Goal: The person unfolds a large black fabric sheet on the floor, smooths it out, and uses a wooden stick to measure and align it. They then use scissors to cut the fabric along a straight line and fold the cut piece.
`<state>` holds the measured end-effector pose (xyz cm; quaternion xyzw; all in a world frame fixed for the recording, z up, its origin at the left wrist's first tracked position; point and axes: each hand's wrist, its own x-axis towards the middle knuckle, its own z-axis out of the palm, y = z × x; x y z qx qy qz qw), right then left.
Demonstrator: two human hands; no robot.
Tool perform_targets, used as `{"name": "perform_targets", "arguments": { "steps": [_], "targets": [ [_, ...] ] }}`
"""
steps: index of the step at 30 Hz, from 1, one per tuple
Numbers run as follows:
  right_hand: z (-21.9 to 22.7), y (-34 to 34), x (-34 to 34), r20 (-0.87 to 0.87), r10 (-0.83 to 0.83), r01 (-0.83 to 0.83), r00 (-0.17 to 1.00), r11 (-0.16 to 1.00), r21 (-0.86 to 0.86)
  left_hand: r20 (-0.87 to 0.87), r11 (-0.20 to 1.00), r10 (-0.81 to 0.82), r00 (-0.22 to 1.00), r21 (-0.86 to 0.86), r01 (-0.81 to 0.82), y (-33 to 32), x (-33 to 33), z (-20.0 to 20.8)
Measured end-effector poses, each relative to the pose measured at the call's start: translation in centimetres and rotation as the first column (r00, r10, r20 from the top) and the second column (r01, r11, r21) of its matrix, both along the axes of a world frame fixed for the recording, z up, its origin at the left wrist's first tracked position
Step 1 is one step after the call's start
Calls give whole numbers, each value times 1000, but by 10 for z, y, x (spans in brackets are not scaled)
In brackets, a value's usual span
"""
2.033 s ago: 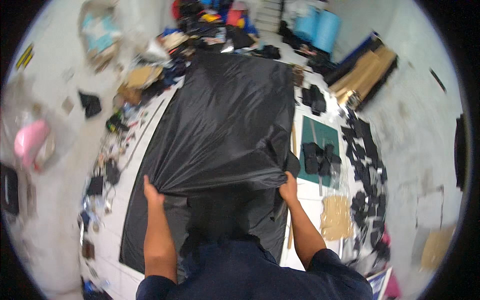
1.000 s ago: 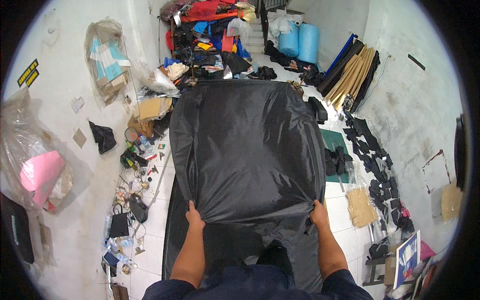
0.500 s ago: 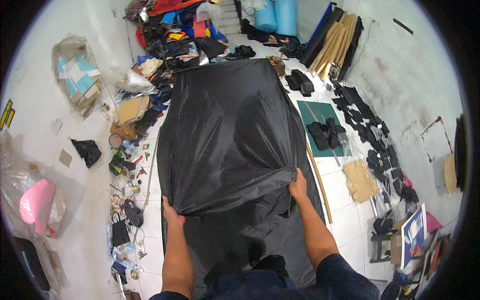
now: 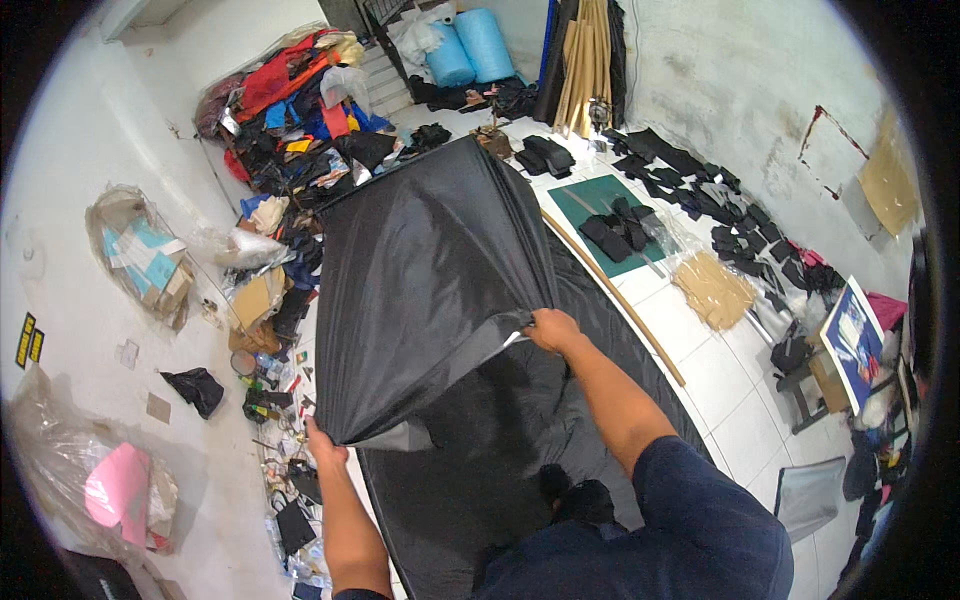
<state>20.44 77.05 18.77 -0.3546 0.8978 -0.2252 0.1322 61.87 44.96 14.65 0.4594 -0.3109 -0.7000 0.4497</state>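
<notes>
A wide sheet of thin black fabric [image 4: 430,240] stretches away from me, its near edge lifted and pulled taut. My right hand [image 4: 552,330] is closed round the right part of that edge, where the cloth bunches into creases. At the left corner, my left hand [image 4: 327,446] grips the edge; its fingers are partly hidden by the cloth. Under the raised edge, another spread of black fabric [image 4: 500,480] lies flat and reaches beneath me.
Right of the fabric lie a long wooden stick [image 4: 620,290], a green cutting mat [image 4: 600,262] with black pieces, and a brown wrapped packet [image 4: 712,290]. Clutter [image 4: 290,500] lines the left wall. A heap of coloured cloth [image 4: 300,90] and blue rolls [image 4: 470,50] stand at the back.
The view has turned to the right. The lifted edge has swung leftward and up off the lower fabric, exposing more of it on the right. Both hands keep their hold.
</notes>
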Motion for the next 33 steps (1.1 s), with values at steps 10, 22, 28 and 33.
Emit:
{"name": "perform_targets", "arguments": {
  "steps": [10,22,28,33],
  "targets": [
    [-75,95,140,-64,15,-16,998,1000,-10,82,999,-3,997,37,0,102,158,-104],
    [-116,191,128,-87,67,-35,994,944,327,-1,913,199,980,364,-185,246,141,-115],
    [-122,184,108,-32,104,-87,994,934,345,-107,927,202,974,343,-154,257,161,-141],
    [-101,153,131,-43,-8,17,999,979,204,-10,950,218,976,232,-210,239,163,-115]
  ]
}}
